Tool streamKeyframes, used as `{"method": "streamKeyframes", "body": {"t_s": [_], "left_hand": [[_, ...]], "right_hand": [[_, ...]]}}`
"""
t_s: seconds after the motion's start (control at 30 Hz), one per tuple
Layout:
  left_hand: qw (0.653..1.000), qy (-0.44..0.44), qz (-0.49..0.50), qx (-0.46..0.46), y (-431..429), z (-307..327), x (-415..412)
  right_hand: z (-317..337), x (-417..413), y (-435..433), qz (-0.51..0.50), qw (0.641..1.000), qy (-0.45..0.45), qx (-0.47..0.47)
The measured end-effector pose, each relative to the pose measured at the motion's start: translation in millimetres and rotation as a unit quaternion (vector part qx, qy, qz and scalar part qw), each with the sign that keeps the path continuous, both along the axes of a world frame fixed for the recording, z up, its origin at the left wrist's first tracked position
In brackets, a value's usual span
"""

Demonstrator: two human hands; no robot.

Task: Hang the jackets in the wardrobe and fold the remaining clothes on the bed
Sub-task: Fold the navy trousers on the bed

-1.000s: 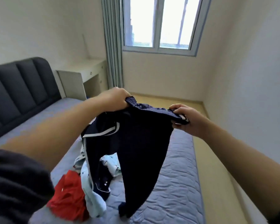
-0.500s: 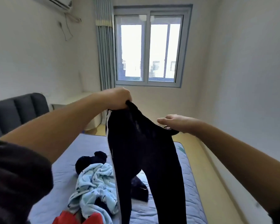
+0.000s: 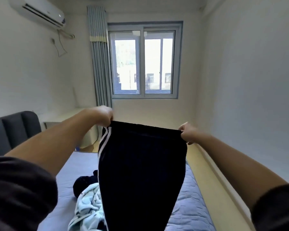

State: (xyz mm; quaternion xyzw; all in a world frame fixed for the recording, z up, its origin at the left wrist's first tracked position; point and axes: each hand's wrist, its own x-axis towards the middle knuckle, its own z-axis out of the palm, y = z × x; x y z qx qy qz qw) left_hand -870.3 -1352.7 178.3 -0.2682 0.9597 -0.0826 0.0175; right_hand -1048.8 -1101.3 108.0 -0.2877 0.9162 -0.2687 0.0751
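Dark navy trousers (image 3: 140,172) with white side stripes hang in the air above the bed (image 3: 188,202), stretched flat by the waistband. My left hand (image 3: 102,115) grips the waistband's left corner and my right hand (image 3: 188,134) pinches its right corner. Under the trousers, a light blue patterned garment (image 3: 88,207) lies crumpled on the mattress beside a dark garment (image 3: 83,184). The trousers hide their own legs' lower ends and part of the pile.
A dark padded headboard (image 3: 15,129) runs along the left. A white bedside desk (image 3: 63,119) stands by the grey curtain (image 3: 98,64) and window (image 3: 143,64). A strip of wooden floor (image 3: 212,189) lies between bed and right wall.
The trousers went from bunched and hanging by one side to spread out flat by the waistband. My hands moved apart and the view tilted up toward the window.
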Motion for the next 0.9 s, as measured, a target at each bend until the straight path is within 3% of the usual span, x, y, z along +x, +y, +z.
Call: {"method": "streamKeyframes", "body": {"t_s": [0.2, 0.3, 0.47, 0.6, 0.73, 0.8, 0.9], "left_hand": [[0.987, 0.036, 0.047, 0.150, -8.2, 9.5, -6.0], [0.978, 0.095, 0.030, 0.183, -5.5, 20.9, -16.8], [0.970, 0.116, 0.020, 0.214, -7.2, 19.0, -25.0], [0.974, 0.116, 0.022, 0.194, -10.8, 11.4, -25.1], [0.973, 0.103, 0.014, 0.206, -9.7, 18.5, -23.9], [0.962, 0.103, 0.002, 0.252, -7.1, 25.0, -23.9], [0.935, 0.130, -0.026, 0.328, -6.3, 34.9, -19.7]], "right_hand": [[43.9, -4.6, 1.2, -0.020, 0.996, -0.088, -0.003], [55.4, -2.5, 1.1, -0.028, 0.988, -0.146, -0.034], [54.2, -6.2, 16.8, 0.030, 0.970, -0.231, -0.074], [52.3, -7.3, 31.2, 0.029, 0.983, -0.179, 0.027], [68.3, -1.4, 34.9, -0.038, 0.991, -0.110, 0.071], [75.8, -0.2, 33.5, -0.052, 0.993, -0.101, 0.020], [83.4, -4.3, 35.3, -0.022, 0.980, -0.137, -0.140]]}}
